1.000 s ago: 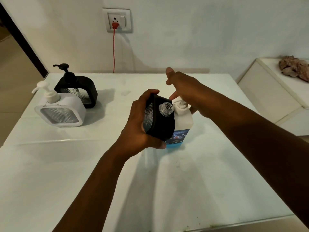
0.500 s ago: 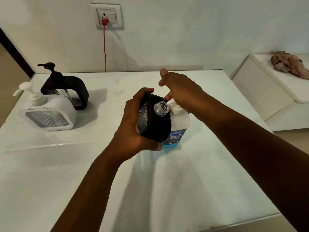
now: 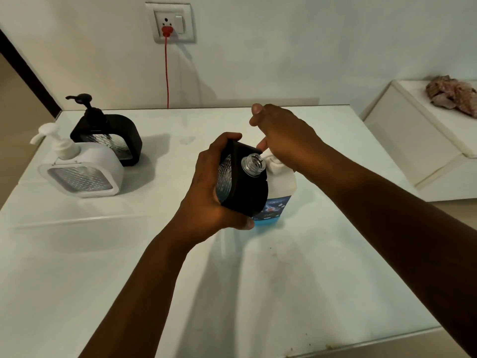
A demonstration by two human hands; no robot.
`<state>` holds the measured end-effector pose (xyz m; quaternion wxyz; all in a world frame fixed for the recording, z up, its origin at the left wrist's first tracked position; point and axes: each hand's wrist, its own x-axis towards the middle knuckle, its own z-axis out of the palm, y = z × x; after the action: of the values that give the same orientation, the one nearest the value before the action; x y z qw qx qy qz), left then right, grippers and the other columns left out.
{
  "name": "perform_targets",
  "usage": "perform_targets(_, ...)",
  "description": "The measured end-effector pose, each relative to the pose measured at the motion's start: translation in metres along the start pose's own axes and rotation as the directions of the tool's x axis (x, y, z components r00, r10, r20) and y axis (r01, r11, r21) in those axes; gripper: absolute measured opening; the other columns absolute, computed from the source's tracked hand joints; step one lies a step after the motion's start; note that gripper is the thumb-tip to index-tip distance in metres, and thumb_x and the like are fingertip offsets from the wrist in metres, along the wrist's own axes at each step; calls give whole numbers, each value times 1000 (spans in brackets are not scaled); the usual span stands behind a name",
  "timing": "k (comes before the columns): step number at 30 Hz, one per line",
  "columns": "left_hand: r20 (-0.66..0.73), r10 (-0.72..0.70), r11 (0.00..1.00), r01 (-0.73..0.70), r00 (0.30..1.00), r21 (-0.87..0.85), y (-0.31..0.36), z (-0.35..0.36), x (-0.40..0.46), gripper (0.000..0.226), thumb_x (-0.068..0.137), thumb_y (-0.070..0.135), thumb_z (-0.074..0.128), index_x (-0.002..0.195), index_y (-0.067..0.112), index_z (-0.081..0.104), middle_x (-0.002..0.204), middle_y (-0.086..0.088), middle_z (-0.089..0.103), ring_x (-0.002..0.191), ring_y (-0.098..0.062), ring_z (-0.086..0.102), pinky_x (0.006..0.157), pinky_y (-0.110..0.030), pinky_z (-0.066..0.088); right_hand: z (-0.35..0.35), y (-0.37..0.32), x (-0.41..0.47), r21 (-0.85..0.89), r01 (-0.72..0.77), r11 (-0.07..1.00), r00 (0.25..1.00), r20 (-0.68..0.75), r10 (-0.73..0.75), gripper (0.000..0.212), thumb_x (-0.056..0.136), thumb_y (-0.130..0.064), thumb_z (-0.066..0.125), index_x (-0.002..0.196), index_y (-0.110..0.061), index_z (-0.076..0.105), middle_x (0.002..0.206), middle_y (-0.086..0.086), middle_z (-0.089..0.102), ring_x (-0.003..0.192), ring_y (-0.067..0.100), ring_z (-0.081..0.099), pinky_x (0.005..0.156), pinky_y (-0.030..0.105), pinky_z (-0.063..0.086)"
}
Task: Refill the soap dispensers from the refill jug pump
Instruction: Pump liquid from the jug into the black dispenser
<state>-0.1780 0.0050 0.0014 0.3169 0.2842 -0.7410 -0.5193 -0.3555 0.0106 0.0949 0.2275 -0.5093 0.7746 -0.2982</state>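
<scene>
My left hand (image 3: 206, 195) grips a black soap dispenser (image 3: 247, 192) with no pump on it, tilted so that its clear threaded neck (image 3: 254, 164) leans against the pump of the refill jug. The white refill jug (image 3: 282, 184) with a blue label stands on the white table (image 3: 284, 280) just behind the dispenser. My right hand (image 3: 284, 135) rests on top of the jug's pump head, whose spout shows at the dispenser's neck. Most of the pump is hidden under that hand.
A white dispenser (image 3: 82, 174) and a second black dispenser (image 3: 111, 135), both with pumps fitted, stand at the table's left rear. A wall socket (image 3: 170, 23) with a red cord hangs above the table. A white cabinet (image 3: 423, 140) with a cloth bundle stands to the right.
The view has shifted a little. My right hand has lowered slightly onto the jug's pump head. My left hand keeps the black dispenser tilted at the spout.
</scene>
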Motion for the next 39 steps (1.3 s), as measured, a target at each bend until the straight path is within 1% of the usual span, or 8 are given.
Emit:
perform_targets(4, -3, 4, 1000, -4, 1000, 8, 2, 1, 1, 132, 41, 13, 94, 156, 46, 35, 154, 9, 46, 147, -23, 46, 111, -58, 54, -8, -14, -11, -79, -4, 997, 990, 137, 15, 47, 108, -38, 19, 136, -14, 48, 124, 16, 60, 111, 38, 58, 98, 54, 47)
perform_targets(8, -4, -10, 1000, 10, 1000, 2, 0, 0, 2, 134, 40, 20, 95, 157, 45, 35, 154, 7, 45, 147, -23, 47, 110, -59, 55, -19, -22, -11, 8, -171, 985, 964, 209, 166, 65, 100, -63, 17, 123, -19, 59, 116, 6, 64, 100, 24, 59, 97, 42, 47)
perform_targets(15, -16, 1, 1000, -1, 1000, -4, 0, 1, 0, 133, 40, 22, 94, 156, 47, 35, 151, 9, 46, 145, -25, 47, 108, -61, 55, -5, -8, -7, -36, 3, 999, 998, 70, -1, 40, 107, -29, 25, 132, -15, 52, 124, 12, 60, 113, 36, 56, 99, 49, 47)
perform_targets(18, -18, 5, 1000, -5, 1000, 4, 2, 1, 1, 133, 41, 14, 94, 156, 45, 35, 150, 13, 47, 146, -26, 46, 109, -61, 54, -6, -7, -10, -47, -45, 998, 998, 31, 46, 45, 105, -48, 21, 123, -24, 56, 112, 3, 64, 108, 29, 57, 96, 47, 48)
perform_targets(21, -25, -3, 1000, 3, 1000, 9, 5, 2, 1, 132, 41, 15, 94, 155, 46, 36, 151, 12, 47, 146, -23, 46, 110, -59, 55, -7, -13, -14, -31, -51, 998, 994, 94, 53, 47, 106, -44, 18, 138, -24, 47, 124, 8, 60, 114, 33, 55, 100, 51, 46)
perform_targets(25, -32, -13, 1000, 13, 999, 15, 3, 2, 1, 132, 41, 15, 94, 155, 48, 36, 151, 14, 46, 146, -20, 46, 111, -57, 55, -15, -17, -9, 12, -149, 989, 978, 151, 146, 62, 100, -63, 18, 120, -23, 60, 107, -1, 66, 100, 24, 60, 97, 46, 48)
perform_targets(33, -22, -12, 1000, 12, 1000, 19, 2, 1, 3, 132, 40, 20, 94, 156, 45, 35, 151, 11, 45, 145, -22, 47, 110, -57, 56, -5, -2, -6, -149, 40, 988, 998, 53, -33, 39, 107, -36, 22, 128, -24, 52, 118, 5, 62, 108, 29, 58, 97, 45, 47)
perform_targets(39, -29, -24, 999, 25, 999, 31, 5, 1, 2, 133, 41, 14, 93, 156, 45, 35, 150, 15, 45, 145, -19, 46, 107, -58, 57, -11, -16, -10, 13, -78, 997, 991, 109, 76, 42, 108, -33, 25, 135, -13, 50, 127, 17, 57, 113, 39, 56, 96, 55, 48)
